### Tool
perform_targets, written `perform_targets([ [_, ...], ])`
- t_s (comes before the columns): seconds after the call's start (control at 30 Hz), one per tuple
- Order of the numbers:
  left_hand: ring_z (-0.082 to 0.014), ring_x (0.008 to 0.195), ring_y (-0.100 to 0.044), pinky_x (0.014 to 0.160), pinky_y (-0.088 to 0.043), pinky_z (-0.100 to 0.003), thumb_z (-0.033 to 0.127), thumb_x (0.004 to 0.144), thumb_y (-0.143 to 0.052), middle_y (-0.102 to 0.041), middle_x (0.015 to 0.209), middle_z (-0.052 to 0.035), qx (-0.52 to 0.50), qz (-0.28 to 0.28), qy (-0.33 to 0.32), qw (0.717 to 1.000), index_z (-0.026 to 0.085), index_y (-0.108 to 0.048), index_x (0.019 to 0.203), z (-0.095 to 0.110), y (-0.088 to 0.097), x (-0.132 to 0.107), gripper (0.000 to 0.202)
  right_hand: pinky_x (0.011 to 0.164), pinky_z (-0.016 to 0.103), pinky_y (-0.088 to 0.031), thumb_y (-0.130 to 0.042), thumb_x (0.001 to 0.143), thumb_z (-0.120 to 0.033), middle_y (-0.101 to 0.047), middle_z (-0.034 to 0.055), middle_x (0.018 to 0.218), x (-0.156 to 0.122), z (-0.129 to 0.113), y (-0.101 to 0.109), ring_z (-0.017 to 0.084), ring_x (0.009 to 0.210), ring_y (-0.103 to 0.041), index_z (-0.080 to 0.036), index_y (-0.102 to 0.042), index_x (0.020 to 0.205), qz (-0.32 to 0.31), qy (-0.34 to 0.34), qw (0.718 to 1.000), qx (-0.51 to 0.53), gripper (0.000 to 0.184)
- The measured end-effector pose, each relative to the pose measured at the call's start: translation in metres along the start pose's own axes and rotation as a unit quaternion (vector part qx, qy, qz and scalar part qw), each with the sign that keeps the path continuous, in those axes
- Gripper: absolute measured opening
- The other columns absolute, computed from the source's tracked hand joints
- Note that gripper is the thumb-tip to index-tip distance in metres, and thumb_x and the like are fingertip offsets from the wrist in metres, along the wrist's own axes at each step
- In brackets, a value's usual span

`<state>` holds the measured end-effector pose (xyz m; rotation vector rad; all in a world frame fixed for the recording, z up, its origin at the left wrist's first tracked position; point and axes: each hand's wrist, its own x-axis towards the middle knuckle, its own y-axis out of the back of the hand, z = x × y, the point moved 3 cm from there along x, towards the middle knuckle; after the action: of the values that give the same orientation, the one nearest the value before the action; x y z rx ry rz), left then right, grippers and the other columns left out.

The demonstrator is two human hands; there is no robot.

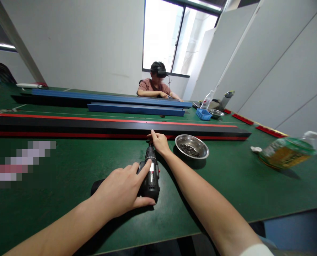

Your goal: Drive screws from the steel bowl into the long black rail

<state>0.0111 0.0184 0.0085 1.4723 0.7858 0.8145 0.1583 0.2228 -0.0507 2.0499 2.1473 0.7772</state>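
My left hand [118, 190] is wrapped round a black cordless drill [151, 183], which points away from me towards a long black bar with red edges [107, 125]. At the drill's tip, my right hand [160, 143] has its fingers closed together beside the bit, close to the bar's near edge. Whatever those fingers pinch is too small to make out. Just right of that hand stands a shiny metal bowl [207, 153] with many small dark screws [189, 150] in it.
Blue bars [137, 109] lie behind the black one. Across the green table [75, 206] sits a co-worker [151, 87]. A small blue basket [203, 114], a clear bottle [207, 99] and another metal bowl [216, 113] stand back right. Nearer is a large plastic jug [286, 153].
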Motion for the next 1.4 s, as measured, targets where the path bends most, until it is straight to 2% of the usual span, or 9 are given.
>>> perform_targets([
  [0.1,-0.0331,0.089,-0.069,0.075,-0.057,-0.044,0.077,0.083,-0.054,-0.065,0.113,-0.0135,0.003,0.002,0.000,1.000,0.022,-0.023,0.161,0.000,0.001,0.000,0.100,0.072,0.028,-0.050,-0.040,0.100,-0.060,-0.078,0.0082,0.082,0.001,0.001,0.001,0.020,0.075,-0.071,-0.016,-0.081,0.089,-0.003,-0.002,1.000,0.005,0.061],
  [0.27,-0.0334,0.089,-0.069,0.074,-0.057,-0.045,0.078,0.083,-0.054,-0.064,0.113,-0.0135,0.002,0.000,-0.001,1.000,0.021,-0.024,0.161,0.001,0.001,0.000,0.101,0.072,0.028,-0.051,-0.047,0.099,-0.055,-0.079,0.0089,0.088,0.002,0.003,0.001,0.019,0.074,-0.071,-0.014,-0.081,0.094,-0.007,-0.020,1.000,0.008,0.053],
  [0.57,-0.0327,0.090,-0.069,0.075,-0.056,-0.043,0.079,0.083,-0.053,-0.064,0.113,-0.0136,0.003,0.001,0.002,1.000,0.023,-0.023,0.161,-0.001,-0.001,0.000,0.101,0.074,0.028,-0.052,-0.050,0.098,-0.052,-0.079,0.0078,0.088,0.004,0.008,0.002,0.021,0.082,-0.072,-0.015,-0.081,0.101,0.009,-0.016,1.000,-0.025,0.049],
  [1.03,-0.0332,0.089,-0.069,0.075,-0.057,-0.044,0.077,0.083,-0.054,-0.064,0.113,-0.0130,-0.001,0.004,0.000,1.000,0.023,-0.025,0.159,0.000,-0.001,-0.001,0.098,0.071,0.028,-0.052,-0.045,0.098,-0.055,-0.078,0.0084,0.085,0.005,0.011,-0.001,0.018,0.072,-0.070,-0.016,-0.081,0.090,0.007,-0.020,0.999,0.032,0.053],
  [1.23,-0.0325,0.089,-0.069,0.075,-0.056,-0.043,0.078,0.083,-0.053,-0.064,0.113,-0.0133,-0.001,0.001,0.002,1.000,0.023,-0.024,0.160,0.000,-0.001,0.000,0.099,0.068,0.027,-0.052,-0.047,0.098,-0.055,-0.077,0.0079,0.084,0.005,0.010,-0.001,0.019,0.070,-0.070,-0.017,-0.079,0.096,0.010,-0.019,0.999,0.048,0.050],
  [1.4,-0.0328,0.090,-0.069,0.075,-0.056,-0.043,0.078,0.082,-0.054,-0.064,0.114,-0.0134,0.001,0.000,0.005,1.000,0.023,-0.024,0.160,0.000,0.000,-0.001,0.099,0.070,0.028,-0.052,-0.045,0.098,-0.056,-0.077,0.0080,0.084,0.002,0.006,0.000,0.018,0.069,-0.070,-0.016,-0.079,0.086,0.003,-0.008,1.000,0.029,0.053],
])
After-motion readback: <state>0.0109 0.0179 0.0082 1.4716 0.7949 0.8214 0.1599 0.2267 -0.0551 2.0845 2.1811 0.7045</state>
